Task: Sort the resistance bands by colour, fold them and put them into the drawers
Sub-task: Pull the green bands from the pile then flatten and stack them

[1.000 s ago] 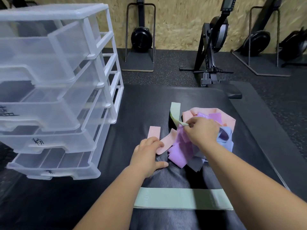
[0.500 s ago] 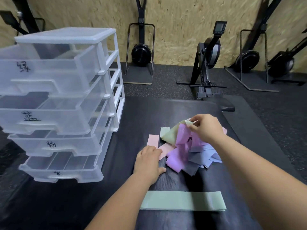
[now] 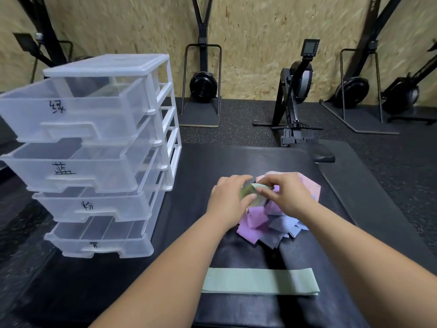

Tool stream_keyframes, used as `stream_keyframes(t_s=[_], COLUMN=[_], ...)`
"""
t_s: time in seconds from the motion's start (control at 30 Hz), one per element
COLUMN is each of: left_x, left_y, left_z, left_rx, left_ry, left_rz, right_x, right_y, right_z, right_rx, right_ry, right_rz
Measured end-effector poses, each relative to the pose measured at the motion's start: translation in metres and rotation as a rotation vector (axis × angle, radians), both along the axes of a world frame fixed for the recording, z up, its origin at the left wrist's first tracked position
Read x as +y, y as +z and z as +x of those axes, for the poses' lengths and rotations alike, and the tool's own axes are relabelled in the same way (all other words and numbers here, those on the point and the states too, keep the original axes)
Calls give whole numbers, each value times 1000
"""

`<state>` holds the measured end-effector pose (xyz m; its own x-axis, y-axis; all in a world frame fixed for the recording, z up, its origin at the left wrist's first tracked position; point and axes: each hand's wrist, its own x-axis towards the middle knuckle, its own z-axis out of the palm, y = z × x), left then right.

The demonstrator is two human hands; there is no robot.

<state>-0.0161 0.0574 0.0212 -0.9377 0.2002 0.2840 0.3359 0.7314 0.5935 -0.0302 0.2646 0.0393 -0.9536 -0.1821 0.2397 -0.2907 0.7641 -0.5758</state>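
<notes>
Left hand [image 3: 227, 197] and right hand [image 3: 288, 197] both pinch green band [image 3: 250, 191] over pile [image 3: 264, 224]. Likely snag: pulling drags tangled purple bands along and mixes colours.

Bare mat [image 3: 194, 183] separates drawer unit [image 3: 94, 150] from band pile [image 3: 272, 223].

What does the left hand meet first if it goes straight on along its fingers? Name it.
The left hand points right, at the green band it pinches; just beyond, the right hand, also pinching it. Depth there is unclear.
</notes>
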Motion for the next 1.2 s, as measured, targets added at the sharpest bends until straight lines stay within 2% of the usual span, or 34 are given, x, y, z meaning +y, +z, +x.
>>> stream_keyframes(t_s=[0.1,0.27,0.47,0.67,0.9,1.07,1.2], left_x=[7,8,0,-7,-19,-31,-40], left_y=[0,2,12,31,55,70,73], left_z=[-5,-6,-4,10,25,36,49], left_rx=[-49,-185,-231,-144,-95,-44,10], left_ry=[35,83,80,39,-1,22,54], left_rz=[-12,112,148,278,224,209,223], right_x=[-2,3,10,-5,-22,-37,-46], right_y=[4,8,11,28,50,73,82], right_z=[7,18,23,28,44,54,63], right_rx=[-20,-62,-64,1,112,226,232], right_ry=[23,21,9,-43,-6,-22,-1], right_rz=[14,7,39,-58,-74,19,53])
